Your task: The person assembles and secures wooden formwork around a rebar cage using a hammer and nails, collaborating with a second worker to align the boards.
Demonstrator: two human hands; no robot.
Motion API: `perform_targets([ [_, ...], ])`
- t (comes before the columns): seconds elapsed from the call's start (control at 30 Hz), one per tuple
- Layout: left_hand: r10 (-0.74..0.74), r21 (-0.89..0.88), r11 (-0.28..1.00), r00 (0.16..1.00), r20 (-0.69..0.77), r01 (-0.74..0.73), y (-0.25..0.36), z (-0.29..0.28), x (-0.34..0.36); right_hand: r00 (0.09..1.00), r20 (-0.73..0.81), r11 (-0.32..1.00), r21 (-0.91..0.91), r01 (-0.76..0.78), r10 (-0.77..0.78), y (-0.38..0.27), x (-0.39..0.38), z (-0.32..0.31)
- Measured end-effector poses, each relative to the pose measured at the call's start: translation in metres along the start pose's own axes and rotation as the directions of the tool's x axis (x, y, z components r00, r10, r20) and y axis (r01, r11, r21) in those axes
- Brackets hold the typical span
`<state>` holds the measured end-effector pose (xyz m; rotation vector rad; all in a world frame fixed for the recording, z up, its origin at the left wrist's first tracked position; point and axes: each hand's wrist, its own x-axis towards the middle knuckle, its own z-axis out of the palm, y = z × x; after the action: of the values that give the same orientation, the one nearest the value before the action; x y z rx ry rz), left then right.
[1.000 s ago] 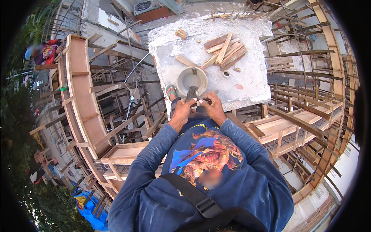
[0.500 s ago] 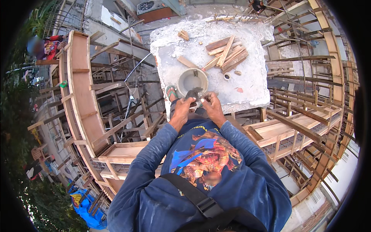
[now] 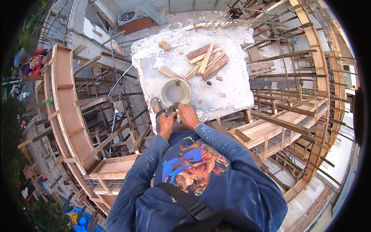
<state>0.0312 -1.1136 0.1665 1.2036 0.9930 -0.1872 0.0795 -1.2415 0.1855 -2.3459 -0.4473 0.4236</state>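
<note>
My left hand [image 3: 167, 123] and my right hand [image 3: 188, 116] are both closed on a dark grey bundle of thin strands [image 3: 173, 108], at the front rim of a pale round bucket [image 3: 174, 92]. I cannot make out whether it is wire or bristles. The bucket stands on a rough white concrete slab [image 3: 148, 69]. Behind it lie a pile of wood offcuts [image 3: 209, 60] and a single flat board [image 3: 168, 73]. A small cup with dark contents [image 3: 209, 83] is to the right. My foot in a green flip-flop [image 3: 155, 105] shows left of the bucket.
Wooden formwork [image 3: 67, 112] with rebar and braces surrounds the slab on the left, right and near sides, with open gaps between timbers. A person in red [image 3: 37, 62] is at the far left, another [image 3: 234, 12] at the back. A blue tarp [image 3: 81, 220] lies at lower left.
The whole view has shifted, putting the slab further left. My hands have turned the dark bundle; my right hand now sits higher than my left, over the bundle.
</note>
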Motion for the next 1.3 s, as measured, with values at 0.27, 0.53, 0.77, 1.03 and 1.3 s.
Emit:
perform_targets([
  [0.27, -0.046, -0.081, 0.996, 0.998, 0.04, 0.049, -0.007, -0.02, 0.029, 0.996, 0.092, 0.969, 0.244, -0.042, 0.02, -0.01, 0.027, 0.023],
  [0.53, -0.536, -0.606, 0.467, 0.752, 0.384, 0.643, -0.058, -0.014, 0.079, 0.977, 0.186, 0.985, 0.157, 0.075, -0.104, 0.013, 0.033, 0.031],
  [0.77, -0.681, -0.624, 0.488, 0.714, 0.164, 0.61, -0.101, 0.037, 0.1, 0.956, 0.279, 0.971, 0.192, -0.144, 0.087, 0.017, -0.004, -0.004],
  [1.03, -0.775, -0.577, 0.44, 0.616, 0.144, 0.689, -0.158, 0.112, 0.113, 0.973, 0.105, 0.971, 0.101, -0.216, 0.205, -0.008, -0.065, -0.092],
  [1.3, -0.728, -0.841, 0.292, 0.676, 0.113, 0.455, -0.192, 0.055, 0.153, 0.957, -0.25, 0.739, 0.616, 0.275, -0.147, -0.095, -0.073, -0.165],
])
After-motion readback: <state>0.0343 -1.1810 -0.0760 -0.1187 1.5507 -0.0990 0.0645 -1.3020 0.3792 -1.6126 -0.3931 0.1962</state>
